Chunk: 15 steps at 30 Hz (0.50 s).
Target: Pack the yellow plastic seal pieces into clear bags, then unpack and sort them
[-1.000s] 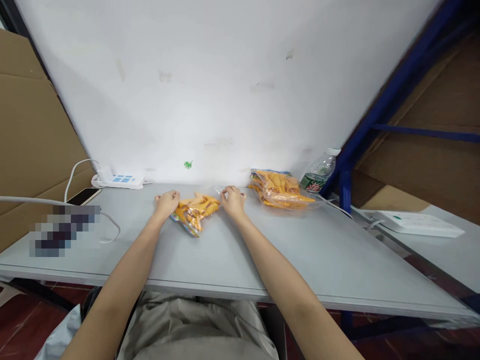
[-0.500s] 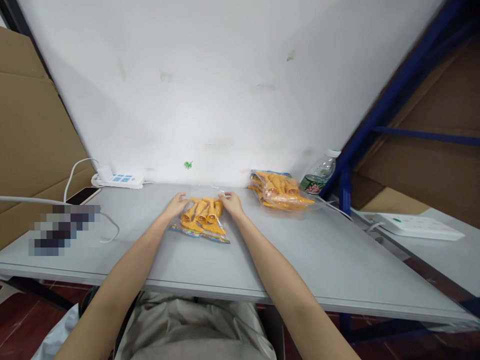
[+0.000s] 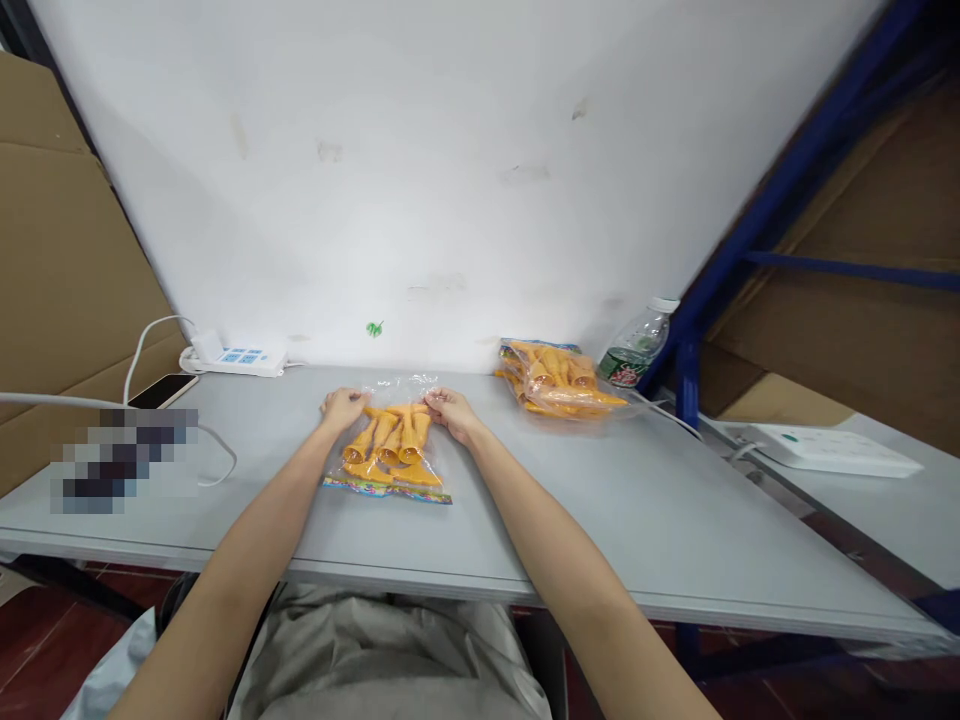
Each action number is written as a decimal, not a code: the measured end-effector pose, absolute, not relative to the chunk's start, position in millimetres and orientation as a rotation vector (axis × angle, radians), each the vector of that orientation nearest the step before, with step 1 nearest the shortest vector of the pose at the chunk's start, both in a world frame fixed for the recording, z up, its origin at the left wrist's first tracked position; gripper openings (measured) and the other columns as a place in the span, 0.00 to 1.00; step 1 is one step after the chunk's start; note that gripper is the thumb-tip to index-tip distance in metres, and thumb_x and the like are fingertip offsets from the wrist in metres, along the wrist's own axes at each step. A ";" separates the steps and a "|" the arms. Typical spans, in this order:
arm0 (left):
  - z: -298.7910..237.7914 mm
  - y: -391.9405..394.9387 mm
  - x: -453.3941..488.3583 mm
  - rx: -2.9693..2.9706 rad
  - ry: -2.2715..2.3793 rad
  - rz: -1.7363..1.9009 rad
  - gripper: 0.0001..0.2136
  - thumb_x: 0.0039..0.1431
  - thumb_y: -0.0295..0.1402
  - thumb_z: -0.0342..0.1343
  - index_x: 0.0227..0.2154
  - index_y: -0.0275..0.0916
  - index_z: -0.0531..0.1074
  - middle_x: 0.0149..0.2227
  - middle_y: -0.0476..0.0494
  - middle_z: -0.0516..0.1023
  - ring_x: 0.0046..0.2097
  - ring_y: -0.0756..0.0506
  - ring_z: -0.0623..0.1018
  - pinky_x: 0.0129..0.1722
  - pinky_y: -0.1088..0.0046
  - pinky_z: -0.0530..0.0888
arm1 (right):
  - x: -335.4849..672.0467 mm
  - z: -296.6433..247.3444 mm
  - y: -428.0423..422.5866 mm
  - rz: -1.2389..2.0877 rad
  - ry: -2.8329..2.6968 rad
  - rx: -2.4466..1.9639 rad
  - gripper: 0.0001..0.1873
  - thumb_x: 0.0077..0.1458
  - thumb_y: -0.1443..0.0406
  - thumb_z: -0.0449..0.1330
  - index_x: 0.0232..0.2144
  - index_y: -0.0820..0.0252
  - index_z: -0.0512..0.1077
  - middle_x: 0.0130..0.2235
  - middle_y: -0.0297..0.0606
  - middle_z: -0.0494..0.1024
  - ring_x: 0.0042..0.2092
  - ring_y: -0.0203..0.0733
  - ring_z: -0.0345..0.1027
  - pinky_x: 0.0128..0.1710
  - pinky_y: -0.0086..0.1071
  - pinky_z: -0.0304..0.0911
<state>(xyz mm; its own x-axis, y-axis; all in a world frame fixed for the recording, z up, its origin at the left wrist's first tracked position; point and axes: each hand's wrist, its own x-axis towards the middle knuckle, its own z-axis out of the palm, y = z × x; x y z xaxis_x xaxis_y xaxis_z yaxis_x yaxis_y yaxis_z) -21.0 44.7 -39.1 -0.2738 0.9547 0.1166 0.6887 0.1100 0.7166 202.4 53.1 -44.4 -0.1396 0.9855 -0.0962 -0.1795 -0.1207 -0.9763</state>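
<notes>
A clear plastic bag of orange toys lies flat on the grey table, its coloured bottom strip towards me. My left hand pinches the bag's far left corner with closed fingers. At the far right corner my right hand grips the bag the same way. A stack of similar filled bags lies further right, near the wall.
A white power strip and a phone lie at the back left, with cables running across. A plastic bottle stands by a blue rack post. Another power strip rests on the right. Cardboard leans at the left.
The bag was crumpled and slanted between my hands; it has been turned and pulled flat towards me, and both hands have moved closer together at its top edge.
</notes>
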 end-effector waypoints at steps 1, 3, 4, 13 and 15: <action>-40.1 45.7 -22.1 1.570 1.982 1.016 0.08 0.52 0.39 0.58 0.27 0.40 0.76 0.40 0.41 0.82 0.51 0.37 0.75 0.53 0.61 0.64 | 202.3 -45.3 53.0 1.498 -1.096 -1.057 0.12 0.44 0.66 0.68 0.24 0.59 0.67 0.27 0.34 0.79 0.29 0.34 0.72 0.31 0.27 0.68; -42.2 47.2 -23.4 1.474 1.861 1.157 0.06 0.49 0.34 0.59 0.22 0.39 0.72 0.33 0.43 0.81 0.44 0.40 0.77 0.48 0.65 0.67 | 203.1 -46.9 53.7 1.520 -1.082 -1.037 0.13 0.43 0.66 0.70 0.23 0.60 0.67 0.26 0.34 0.78 0.28 0.33 0.71 0.30 0.26 0.68; -43.2 47.5 -23.6 1.411 1.775 1.233 0.07 0.49 0.33 0.59 0.20 0.38 0.69 0.31 0.44 0.80 0.41 0.42 0.78 0.45 0.67 0.69 | 203.9 -47.5 54.4 1.524 -1.076 -1.032 0.13 0.43 0.66 0.70 0.23 0.60 0.67 0.25 0.33 0.78 0.27 0.33 0.71 0.30 0.26 0.68; -44.8 43.3 -29.3 1.057 1.165 1.334 0.11 0.44 0.32 0.64 0.27 0.36 0.68 0.25 0.45 0.79 0.30 0.46 0.79 0.36 0.70 0.73 | 211.7 -44.5 54.1 1.603 -1.066 -0.977 0.10 0.48 0.70 0.68 0.24 0.60 0.69 0.26 0.34 0.78 0.27 0.32 0.71 0.31 0.25 0.69; -43.2 43.3 -34.8 1.059 1.149 1.279 0.13 0.41 0.32 0.67 0.29 0.35 0.70 0.27 0.43 0.80 0.31 0.46 0.80 0.36 0.69 0.74 | 212.5 -42.5 52.8 1.622 -1.067 -0.980 0.06 0.50 0.71 0.66 0.26 0.61 0.71 0.27 0.35 0.79 0.28 0.32 0.72 0.31 0.25 0.69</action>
<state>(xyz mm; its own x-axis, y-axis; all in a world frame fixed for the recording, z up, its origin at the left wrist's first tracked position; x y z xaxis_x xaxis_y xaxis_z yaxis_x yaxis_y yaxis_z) -34.8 43.3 -43.2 -0.0394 0.9986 -0.0362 -0.1426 0.0303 0.9893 212.5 52.8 -42.5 -0.2500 0.9604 -0.1230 -0.2671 -0.1906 -0.9446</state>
